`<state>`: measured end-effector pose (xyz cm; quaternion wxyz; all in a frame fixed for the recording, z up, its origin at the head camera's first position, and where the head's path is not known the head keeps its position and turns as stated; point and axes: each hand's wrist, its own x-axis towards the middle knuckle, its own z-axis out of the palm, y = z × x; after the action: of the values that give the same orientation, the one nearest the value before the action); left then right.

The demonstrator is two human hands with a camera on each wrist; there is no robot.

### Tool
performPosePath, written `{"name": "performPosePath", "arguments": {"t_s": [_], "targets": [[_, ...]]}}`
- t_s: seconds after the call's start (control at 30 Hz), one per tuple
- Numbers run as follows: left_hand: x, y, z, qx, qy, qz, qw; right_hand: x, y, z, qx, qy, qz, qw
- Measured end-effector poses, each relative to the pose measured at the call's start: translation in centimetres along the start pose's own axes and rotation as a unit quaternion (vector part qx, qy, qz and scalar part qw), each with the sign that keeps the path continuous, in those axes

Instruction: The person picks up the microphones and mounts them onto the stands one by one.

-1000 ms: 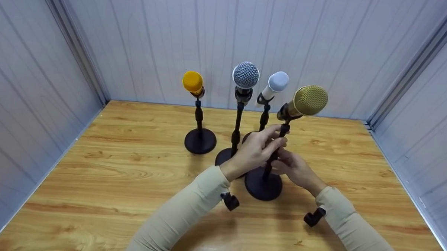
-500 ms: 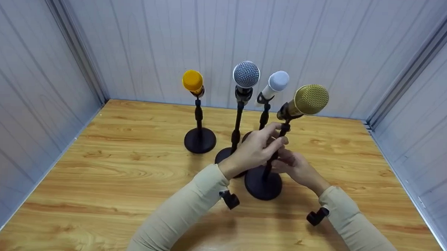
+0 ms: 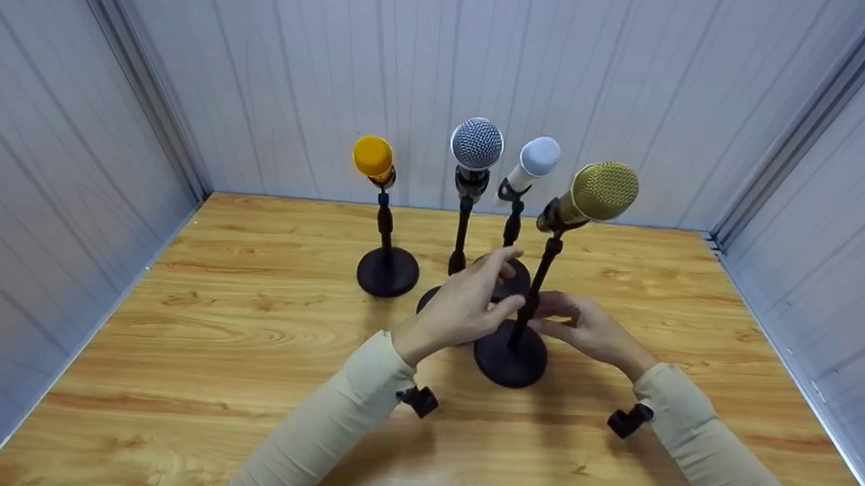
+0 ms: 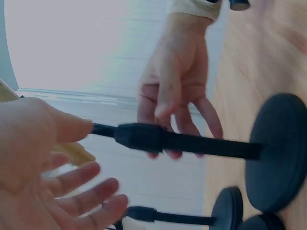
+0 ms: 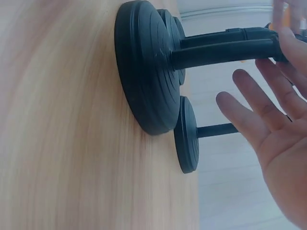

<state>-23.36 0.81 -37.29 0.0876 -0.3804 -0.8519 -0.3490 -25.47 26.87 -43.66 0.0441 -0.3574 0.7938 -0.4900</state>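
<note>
A gold microphone (image 3: 604, 191) sits tilted in the clip of a black desk stand (image 3: 509, 359), which stands upright on its round base. My left hand (image 3: 459, 305) is left of the stand's pole, fingers spread, thumb tip close to the pole. On the other side, my right hand (image 3: 591, 331) has its thumb and fingers loosely about the lower pole. Seen from the left wrist, the right hand's fingers (image 4: 199, 110) are relaxed and spread around the pole (image 4: 211, 145). The right wrist view shows the right palm (image 5: 288, 148) facing the pole with straight fingers.
Behind stand a silver microphone (image 3: 477, 144) and a white microphone (image 3: 540, 157), bases close to the gold one's. A yellow microphone (image 3: 373, 157) on its stand is farther left. Panel walls (image 3: 301, 87) enclose the wooden table (image 3: 206, 350) at the back and both sides.
My left hand has let go of the gold microphone's pole and moved down and left. The right hand has loosened and shifted slightly right. The stand's base stays in place.
</note>
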Motion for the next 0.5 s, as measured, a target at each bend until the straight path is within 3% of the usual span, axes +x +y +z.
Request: {"name": "performPosePath", "arguments": {"t_s": [0.1,0.23,0.33,0.5], "targets": [[-1.1,-0.7,0.7,0.047,-0.050,-0.034,0.9970,-0.3,0.0,-0.1,-0.009,-0.013,0.021,0.9996],[-2.2,-1.4,2.0,0.107,-0.125,-0.077,0.9833,-0.6,-0.2,0.1,-0.064,-0.033,0.054,0.9960],[-2.6,-1.9,3.1,0.151,-0.157,-0.074,0.9731,-0.8,-0.5,0.7,-0.139,-0.047,0.067,0.9868],[-3.0,-2.7,4.6,0.210,-0.170,-0.044,0.9618,-0.9,-0.8,1.9,-0.225,-0.073,0.059,0.9698]]}}
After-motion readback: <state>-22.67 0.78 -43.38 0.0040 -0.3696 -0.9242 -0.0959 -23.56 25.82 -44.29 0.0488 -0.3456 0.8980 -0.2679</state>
